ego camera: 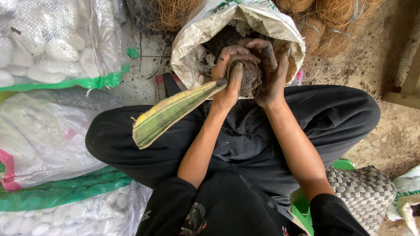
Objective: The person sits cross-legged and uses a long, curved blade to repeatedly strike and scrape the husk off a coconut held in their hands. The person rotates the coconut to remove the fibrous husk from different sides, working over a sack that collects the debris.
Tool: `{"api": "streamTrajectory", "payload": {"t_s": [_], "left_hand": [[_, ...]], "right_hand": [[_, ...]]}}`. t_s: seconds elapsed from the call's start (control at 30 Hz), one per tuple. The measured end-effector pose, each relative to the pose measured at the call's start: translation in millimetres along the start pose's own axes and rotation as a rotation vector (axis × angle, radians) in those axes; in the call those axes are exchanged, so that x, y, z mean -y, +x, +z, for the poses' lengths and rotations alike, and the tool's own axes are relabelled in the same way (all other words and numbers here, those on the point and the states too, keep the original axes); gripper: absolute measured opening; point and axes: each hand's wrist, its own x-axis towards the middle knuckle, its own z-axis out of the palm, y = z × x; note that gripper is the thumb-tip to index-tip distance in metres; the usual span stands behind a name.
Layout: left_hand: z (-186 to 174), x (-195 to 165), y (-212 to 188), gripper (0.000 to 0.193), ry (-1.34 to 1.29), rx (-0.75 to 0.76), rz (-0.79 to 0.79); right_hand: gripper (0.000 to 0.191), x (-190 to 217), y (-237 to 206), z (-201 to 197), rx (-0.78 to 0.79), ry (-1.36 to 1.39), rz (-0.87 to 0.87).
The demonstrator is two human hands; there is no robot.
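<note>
Your fingers (pixel 267 52) matt, caked with dark soil. Leaf (pixel 175 111) smooth, waxy, yellow-green. Root ball (pixel 251 76) fibrous, rough. Sack (pixel 245 17) woven plastic, dusty. Bags of pebbles (pixel 57 48) glossy clear plastic. Trousers (pixel 332 113) matt black cloth. Floor (pixel 385 65) gritty concrete.

Garden potting spot, bare dirty concrete floor (pixel 389 131), sacks of white pebbles (pixel 57 48), open soil bag (pixel 262 17) (coconut fibre (pixel 332 26) behind)

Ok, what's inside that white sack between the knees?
The white sack holds dark, clumpy soil, visible at its open mouth. Both hands, left hand and right hand, cup a soil ball around the striped leaf base, covering the sack's depth.
</note>
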Motion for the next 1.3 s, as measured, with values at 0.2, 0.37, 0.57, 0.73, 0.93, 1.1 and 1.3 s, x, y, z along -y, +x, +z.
{"api": "streamTrajectory", "payload": {"t_s": [0.2,0.37,0.57,0.73,0.93,1.1,1.3], "left_hand": [[11,-10,9,0.066,0.547,-0.005,0.079],[9,-16,11,0.085,0.644,-0.111,0.232],[9,-13,5,0.097,0.668,-0.097,0.159],[12,13,1,0.090,0.424,-0.135,0.078],[8,35,-8,0.035,-0.535,-0.266,-0.327],[10,24,-12,0.018,-0.164,-0.166,-0.179],[12,6,1,0.024,0.356,-0.004,-0.027]], "right_hand": [[0.099,3,2,3,0.035,-0.167,-0.085],[0.085,-10,-7,2,-0.009,-0.502,-0.154],[0.041,-23,-10,-3,-0.175,-0.402,-0.091],[0.068,-10,-6,13,-0.195,-0.504,-0.156],[0.106,4,0,30,-0.110,-0.730,-0.355],[0.103,-1,1,21,-0.059,-0.533,-0.290],[0.097,-5,-1,8,-0.060,-0.397,-0.150]]}}
